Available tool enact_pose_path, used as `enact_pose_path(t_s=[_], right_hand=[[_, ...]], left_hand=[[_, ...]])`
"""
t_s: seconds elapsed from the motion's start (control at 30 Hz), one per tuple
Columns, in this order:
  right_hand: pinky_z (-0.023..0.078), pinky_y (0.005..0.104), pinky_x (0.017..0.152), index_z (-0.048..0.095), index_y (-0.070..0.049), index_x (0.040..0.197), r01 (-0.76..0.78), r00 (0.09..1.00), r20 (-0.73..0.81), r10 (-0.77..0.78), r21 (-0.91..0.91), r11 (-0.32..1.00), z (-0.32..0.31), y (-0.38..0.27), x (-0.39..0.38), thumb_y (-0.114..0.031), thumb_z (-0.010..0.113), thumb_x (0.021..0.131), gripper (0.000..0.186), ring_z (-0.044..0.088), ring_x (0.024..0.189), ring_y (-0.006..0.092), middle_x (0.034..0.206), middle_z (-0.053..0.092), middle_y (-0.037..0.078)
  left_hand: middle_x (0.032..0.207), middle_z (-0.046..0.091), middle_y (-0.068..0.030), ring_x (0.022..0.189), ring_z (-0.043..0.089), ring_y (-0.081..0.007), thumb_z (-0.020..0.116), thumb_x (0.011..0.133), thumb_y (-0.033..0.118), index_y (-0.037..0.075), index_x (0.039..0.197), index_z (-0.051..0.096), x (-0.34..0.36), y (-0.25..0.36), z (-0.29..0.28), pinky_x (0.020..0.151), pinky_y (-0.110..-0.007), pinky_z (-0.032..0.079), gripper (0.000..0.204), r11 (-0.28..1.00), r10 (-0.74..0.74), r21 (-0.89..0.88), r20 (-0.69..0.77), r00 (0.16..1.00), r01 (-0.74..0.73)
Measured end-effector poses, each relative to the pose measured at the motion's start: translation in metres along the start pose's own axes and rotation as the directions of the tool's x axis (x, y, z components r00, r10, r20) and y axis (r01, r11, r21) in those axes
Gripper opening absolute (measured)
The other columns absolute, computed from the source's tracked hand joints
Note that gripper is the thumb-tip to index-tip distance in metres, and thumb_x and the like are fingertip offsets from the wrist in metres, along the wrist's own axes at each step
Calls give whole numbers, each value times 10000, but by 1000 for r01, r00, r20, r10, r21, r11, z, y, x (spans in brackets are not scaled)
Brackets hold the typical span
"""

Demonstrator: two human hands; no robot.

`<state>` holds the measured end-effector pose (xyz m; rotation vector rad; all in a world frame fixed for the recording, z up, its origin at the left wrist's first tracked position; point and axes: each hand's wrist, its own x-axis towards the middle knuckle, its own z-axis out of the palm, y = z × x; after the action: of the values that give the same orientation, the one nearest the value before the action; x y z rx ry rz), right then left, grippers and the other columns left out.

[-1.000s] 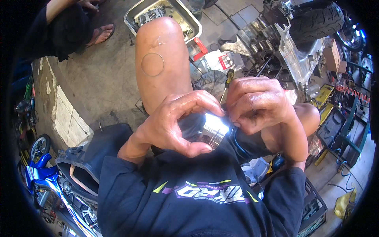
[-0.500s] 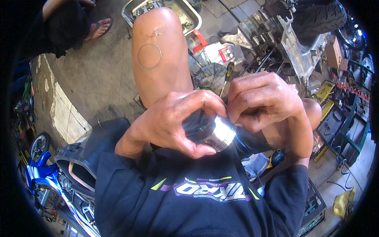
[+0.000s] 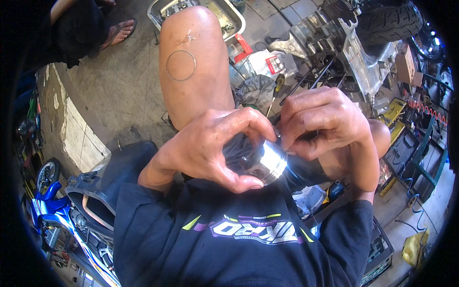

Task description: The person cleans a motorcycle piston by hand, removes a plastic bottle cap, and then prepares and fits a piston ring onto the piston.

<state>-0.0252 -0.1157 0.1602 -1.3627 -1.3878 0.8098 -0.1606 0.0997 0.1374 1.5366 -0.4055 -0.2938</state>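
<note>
A shiny metal piston lies tilted in front of my chest, its grooved end turned toward the right. My left hand grips it, index finger at the top edge and thumb at the lower edge. My right hand is closed in a pinch just beside the grooved end. Whatever is between those fingertips is too small and hidden to make out. On my bare left thigh rests a thin piston ring, lying flat.
A metal tray of small parts stands beyond my knee. Ahead to the right are an engine casing, a tyre and a screwdriver. Another person's sandalled foot is at the far left. A blue motorcycle stands left.
My right hand has shifted slightly right, opening a small gap between it and my left index fingertip. The piston has barely moved in my left hand.
</note>
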Motion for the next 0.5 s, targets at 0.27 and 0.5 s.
enact_pose_path(t_s=[0.27,0.5], right_hand=[[534,334,665,696,-44,850,0,1000,1,0,15,1000,0,2,-2,52,732,721,165,659,751,251,821,671,64],[534,337,654,692,-40,846,7,1000,12,-7,5,1000,0,1,0,46,735,726,153,660,749,254,823,675,67]], left_hand=[[1048,670,-120,1034,653,-258,913,582,164,10,1079,622,-3,1,0,922,-341,493,596,996,-74,-46,15,997,74],[1050,669,-121,1031,652,-252,907,589,159,6,1084,619,-3,2,-1,924,-341,492,593,994,-103,-38,15,995,103]])
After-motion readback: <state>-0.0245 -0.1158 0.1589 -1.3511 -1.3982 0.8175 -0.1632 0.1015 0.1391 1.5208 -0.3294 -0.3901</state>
